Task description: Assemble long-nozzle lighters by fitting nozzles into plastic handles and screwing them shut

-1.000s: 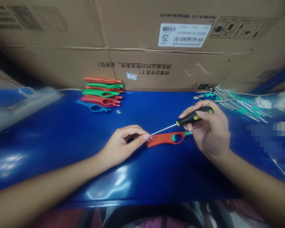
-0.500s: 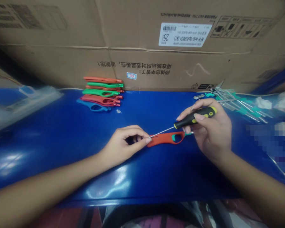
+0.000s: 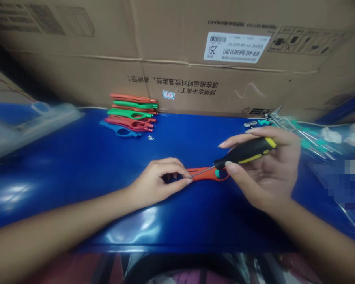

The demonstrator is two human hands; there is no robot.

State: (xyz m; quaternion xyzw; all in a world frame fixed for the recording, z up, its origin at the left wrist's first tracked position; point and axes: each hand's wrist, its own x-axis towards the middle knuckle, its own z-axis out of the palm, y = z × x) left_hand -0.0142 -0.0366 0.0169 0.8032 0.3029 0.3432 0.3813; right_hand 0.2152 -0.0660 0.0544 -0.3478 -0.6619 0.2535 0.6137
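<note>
An orange lighter body (image 3: 205, 174) with a green trigger lies on the blue table (image 3: 77, 169) in the middle. My left hand (image 3: 159, 182) pinches its left end with thumb and fingers curled. My right hand (image 3: 262, 165) grips a screwdriver (image 3: 245, 152) with a black and yellow handle. The thin metal shaft slants down left, and its tip meets the lighter body close to my left fingertips.
A stack of orange, green, red and blue lighter bodies (image 3: 130, 116) lies at the back left. Metal rods with green parts (image 3: 298, 132) are heaped at the back right. Clear plastic bags (image 3: 23, 126) lie at the left. A big cardboard box (image 3: 177, 55) walls the back.
The screwdriver has come down and left, its tip now on the lighter body. My right hand has let go of the lighter's right end. The view shifted slightly right.
</note>
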